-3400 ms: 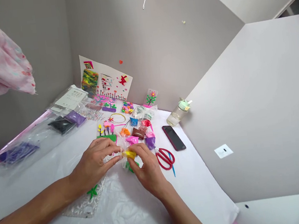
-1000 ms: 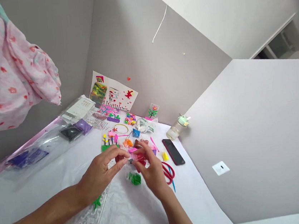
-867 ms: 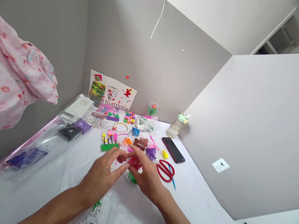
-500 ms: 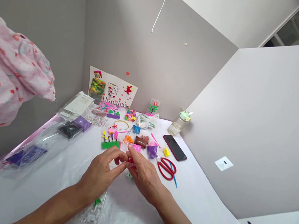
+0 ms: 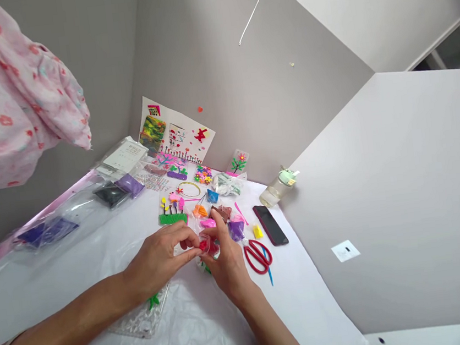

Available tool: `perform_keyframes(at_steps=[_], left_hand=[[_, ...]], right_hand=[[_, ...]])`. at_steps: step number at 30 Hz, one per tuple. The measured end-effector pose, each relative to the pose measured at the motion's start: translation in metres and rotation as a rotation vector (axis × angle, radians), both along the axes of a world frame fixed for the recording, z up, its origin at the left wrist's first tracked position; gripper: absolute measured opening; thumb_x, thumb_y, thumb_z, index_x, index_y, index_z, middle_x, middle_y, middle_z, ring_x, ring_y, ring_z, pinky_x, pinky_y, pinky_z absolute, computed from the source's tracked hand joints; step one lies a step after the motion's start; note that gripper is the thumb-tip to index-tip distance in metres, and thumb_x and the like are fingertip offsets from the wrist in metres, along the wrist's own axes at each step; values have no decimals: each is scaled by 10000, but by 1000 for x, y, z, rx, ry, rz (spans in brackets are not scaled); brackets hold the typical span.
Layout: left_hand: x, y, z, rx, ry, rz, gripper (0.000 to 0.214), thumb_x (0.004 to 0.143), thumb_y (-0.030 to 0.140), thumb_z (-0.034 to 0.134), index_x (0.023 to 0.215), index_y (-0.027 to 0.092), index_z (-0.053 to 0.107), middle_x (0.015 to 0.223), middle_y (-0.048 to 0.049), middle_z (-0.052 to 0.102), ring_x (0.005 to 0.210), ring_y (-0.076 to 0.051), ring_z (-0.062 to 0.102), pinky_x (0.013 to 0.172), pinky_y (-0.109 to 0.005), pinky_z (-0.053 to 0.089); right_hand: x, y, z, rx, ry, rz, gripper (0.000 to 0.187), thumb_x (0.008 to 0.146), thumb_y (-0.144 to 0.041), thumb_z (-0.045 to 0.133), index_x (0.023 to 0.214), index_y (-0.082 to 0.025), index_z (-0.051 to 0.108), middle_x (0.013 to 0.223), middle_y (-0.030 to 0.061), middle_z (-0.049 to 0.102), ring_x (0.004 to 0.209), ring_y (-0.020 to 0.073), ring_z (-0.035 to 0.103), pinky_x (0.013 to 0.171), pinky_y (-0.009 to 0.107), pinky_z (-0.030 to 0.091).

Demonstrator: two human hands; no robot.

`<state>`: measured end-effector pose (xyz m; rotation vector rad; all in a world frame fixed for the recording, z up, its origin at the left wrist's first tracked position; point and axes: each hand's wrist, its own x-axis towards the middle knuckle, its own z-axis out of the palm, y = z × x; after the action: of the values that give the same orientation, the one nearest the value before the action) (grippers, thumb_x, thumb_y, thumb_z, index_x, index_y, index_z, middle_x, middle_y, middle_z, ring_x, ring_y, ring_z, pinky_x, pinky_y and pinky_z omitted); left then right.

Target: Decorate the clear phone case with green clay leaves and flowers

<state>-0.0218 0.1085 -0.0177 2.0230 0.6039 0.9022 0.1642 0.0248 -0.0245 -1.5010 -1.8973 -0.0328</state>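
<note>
A small, bright red, clay-like lump (image 5: 213, 247) is seen in a clear, thin plastic wrapper (image 5: 205, 236), by which its colour is shown through. The red is pinched at its left end by the fingertips of the left hand (image 5: 153, 264), while the right side is held by the right hand (image 5: 229, 264). The wrapper is creased and bunched around the lump, which is kept over the table (image 5: 307, 302); its full outline is partly hidden by fingers.

Just 1 view, head-worn, peering forward and down from above and behind the left grip (image 5: 155, 261) and right grip (image 5: 229, 264), fairly near, catching the surface (image 5: 306, 296) around them and wall (image 5: 218, 68) beyond.
</note>
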Motion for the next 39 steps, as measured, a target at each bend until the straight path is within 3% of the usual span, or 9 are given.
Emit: perform_keyframes(at_steps=[5, 10, 20, 25, 29, 34, 39], left_hand=[[0, 1, -6, 313, -48, -3, 151, 1017, 250, 601, 1069, 267, 742, 957, -20, 733, 955, -231, 682, 878, -357, 534], [1, 1, -7, 611, -2, -21, 207, 1051, 150, 513, 1030, 215, 708, 931, -36, 705, 934, -233, 657, 998, -425, 522], [2, -1, -8, 659, 106, -62, 216, 979, 64, 502, 974, 191, 677, 903, -33, 667, 880, -224, 646, 1052, -459, 492], [2, -3, -5, 483, 77, -32, 172, 946, 115, 494, 886, 215, 620, 877, -25, 653, 878, -226, 614, 908, -398, 508], [-2, 4, 7, 91, 7, 37, 121, 907, 217, 522, 791, 226, 555, 784, 21, 609, 758, -175, 581, 738, -315, 478], [-9, 22, 14, -438, -138, -13, 220, 862, 443, 687, 911, 239, 754, 879, 11, 738, 810, -176, 669, 809, -310, 541], [-9, 30, 7, -738, -203, -77, 288, 786, 459, 808, 1001, 273, 852, 997, -21, 811, 826, -180, 726, 882, -342, 607]], right_hand=[[1, 0, 1, -56, -72, -11, 1041, 859, -15, 689, 1713, -306, 168, 1089, 76, 780, 961, 266, 770, 839, 407, 664], [1, -1, 1, -124, -97, -18, 978, 837, -18, 676, 1694, -252, 267, 1048, 72, 786, 944, 264, 765, 808, 379, 656], [-4, -4, 3, -232, -181, -22, 803, 858, -70, 656, 1614, -195, 414, 1068, 98, 809, 914, 257, 756, 774, 346, 626], [-6, -5, 7, -243, -142, 0, 734, 887, -95, 654, 1584, -193, 448, 1053, 94, 809, 910, 257, 759, 752, 345, 620], [-9, -8, 11, -191, 12, 68, 675, 935, -125, 667, 1570, -221, 459, 1037, 72, 814, 904, 230, 767, 808, 345, 627], [0, -7, 18, -114, 206, 28, 510, 963, -201, 691, 1458, -235, 574, 1079, 75, 816, 988, 226, 787, 922, 353, 624], [24, -2, 25, -63, 315, -165, 329, 945, -267, 712, 1270, -226, 674, 1222, 106, 795, 1066, 258, 777, 934, 384, 615]])
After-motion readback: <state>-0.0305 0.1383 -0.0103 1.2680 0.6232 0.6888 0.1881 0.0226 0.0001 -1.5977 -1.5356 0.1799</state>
